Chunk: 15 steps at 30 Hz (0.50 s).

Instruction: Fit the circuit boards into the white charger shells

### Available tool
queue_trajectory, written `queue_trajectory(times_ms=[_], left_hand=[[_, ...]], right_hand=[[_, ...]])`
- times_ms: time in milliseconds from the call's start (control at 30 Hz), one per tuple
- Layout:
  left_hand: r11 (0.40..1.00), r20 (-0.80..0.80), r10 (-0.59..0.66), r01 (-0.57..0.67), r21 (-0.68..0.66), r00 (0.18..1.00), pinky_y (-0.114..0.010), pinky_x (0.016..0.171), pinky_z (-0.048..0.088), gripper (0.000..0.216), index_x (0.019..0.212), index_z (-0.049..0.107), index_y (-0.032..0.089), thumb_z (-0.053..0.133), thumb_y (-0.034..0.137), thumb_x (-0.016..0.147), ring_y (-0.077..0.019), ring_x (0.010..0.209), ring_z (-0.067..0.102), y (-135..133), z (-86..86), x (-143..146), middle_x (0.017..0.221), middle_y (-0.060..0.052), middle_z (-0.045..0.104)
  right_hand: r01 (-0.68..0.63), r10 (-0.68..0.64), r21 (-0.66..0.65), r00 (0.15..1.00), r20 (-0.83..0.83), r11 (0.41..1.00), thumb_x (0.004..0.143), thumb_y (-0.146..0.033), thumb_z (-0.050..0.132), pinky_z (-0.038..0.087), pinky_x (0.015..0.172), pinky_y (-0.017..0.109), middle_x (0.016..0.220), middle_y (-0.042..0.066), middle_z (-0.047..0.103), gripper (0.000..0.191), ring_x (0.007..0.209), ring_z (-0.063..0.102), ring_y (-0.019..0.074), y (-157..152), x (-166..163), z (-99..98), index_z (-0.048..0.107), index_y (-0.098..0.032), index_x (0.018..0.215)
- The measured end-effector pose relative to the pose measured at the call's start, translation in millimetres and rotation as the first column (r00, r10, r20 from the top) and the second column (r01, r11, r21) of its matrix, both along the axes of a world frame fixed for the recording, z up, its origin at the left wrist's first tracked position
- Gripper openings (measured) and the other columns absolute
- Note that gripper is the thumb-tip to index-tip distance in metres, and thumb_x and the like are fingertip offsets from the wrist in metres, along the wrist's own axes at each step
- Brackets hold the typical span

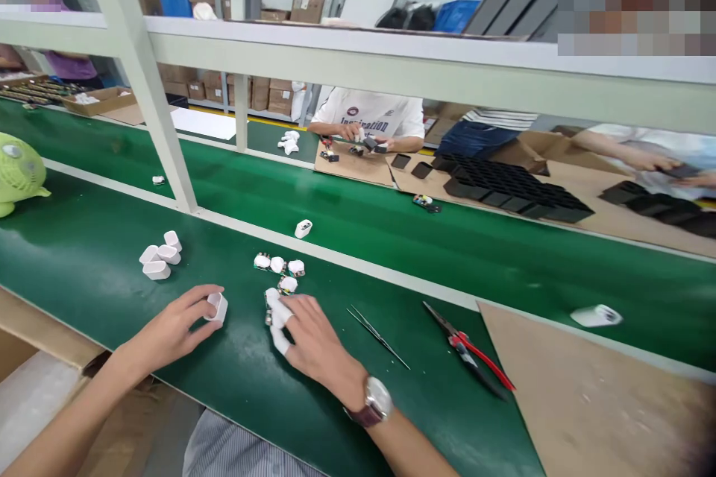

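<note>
The right hand [313, 339], its fingertips sheathed in white covers, is at a small circuit board [268, 317] capped by a white lump, left of the tweezers [380, 339]; whether it grips the board or merely touches it cannot be told. The left hand [187, 320], farther left of the tweezers, pinches a smooth white plastic cup [220, 311] with rounded corners, between thumb and fingers. The tweezers are slim, shiny metal, lying with their tips spread on the smooth green surface [235, 380]. Beyond and left of them sit four more boards [288, 284], close together, each topped with a lumpy white mass. Well left of the tweezers, four more white cups [157, 270] cluster, their hollow mouths showing. Far beyond and right of the tweezers, a black plastic tray [520, 190] is divided into rows of pockets, their contents too small to make out. Just right of the tweezers lie pliers [470, 350] with red and black handles, then a flat brown cardboard sheet [593, 395]. Beyond the tweezers runs a green belt [369, 231] carrying a white plastic block [597, 315] off to their right. A pale frame post [145, 89], beyond and left of the tweezers, hides part of the background; across the belt, a person in a white shirt [366, 112] handles a dark piece.
</note>
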<state>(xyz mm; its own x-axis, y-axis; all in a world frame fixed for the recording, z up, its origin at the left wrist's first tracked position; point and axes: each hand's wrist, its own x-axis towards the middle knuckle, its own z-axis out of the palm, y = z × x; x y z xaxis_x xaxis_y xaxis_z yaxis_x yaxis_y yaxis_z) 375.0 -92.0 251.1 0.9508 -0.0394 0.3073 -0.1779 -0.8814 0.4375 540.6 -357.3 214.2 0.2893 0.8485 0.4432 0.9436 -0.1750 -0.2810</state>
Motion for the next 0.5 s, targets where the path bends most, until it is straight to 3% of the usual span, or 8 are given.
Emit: queue_trajectory(times_ms=[133,267,400,500], left_hand=[[0.982,-0.09,-0.171,0.163,-0.09,0.981,-0.039,0.099,0.062,0.011,0.112,0.063,0.024,0.059,0.03,0.104,-0.0262,0.123,0.069,-32,-17.8,18,0.143,-0.01,0.063],[0.933,-0.145,-0.339,0.313,-0.177,0.929,-0.043,0.106,0.059,0.048,0.146,0.05,0.028,0.065,0.026,0.1,-0.0276,0.131,0.064,-66,-37.1,57,0.144,-0.011,0.063],[0.92,-0.164,-0.36,0.32,-0.228,0.919,-0.045,0.106,0.058,0.061,0.152,0.043,0.028,0.07,0.029,0.098,-0.0292,0.131,0.063,-86,-51.6,89,0.145,-0.012,0.061],[0.918,-0.137,-0.341,0.298,-0.263,0.93,-0.045,0.106,0.058,0.064,0.153,0.042,0.028,0.071,0.031,0.096,-0.0302,0.129,0.065,-93,-58.9,93,0.144,-0.013,0.062]], right_hand=[[0.244,-0.245,-0.018,0.967,-0.072,0.97,0.102,-0.019,0.052,0.056,0.089,0.049,0.117,0.013,0.067,0.043,0.104,0.063,0.0294,-61,9,-14.9,0.05,-0.021,0.144],[0.384,-0.387,-0.053,0.919,-0.076,0.922,0.097,-0.03,0.068,0.056,0.096,0.056,0.13,0.018,0.062,0.055,0.116,0.06,0.0354,-83,6,-27.3,0.048,-0.018,0.147],[0.407,-0.409,-0.042,0.906,-0.108,0.912,0.099,-0.023,0.064,0.058,0.093,0.053,0.118,0.013,0.067,0.039,0.107,0.062,0.0316,-83,1,-28.7,0.055,-0.021,0.138],[0.389,-0.382,0.029,0.914,-0.136,0.921,0.1,-0.017,0.059,0.058,0.095,0.05,0.117,0.011,0.068,0.034,0.107,0.063,0.0288,-84,2,-28.6,0.058,-0.023,0.133]])
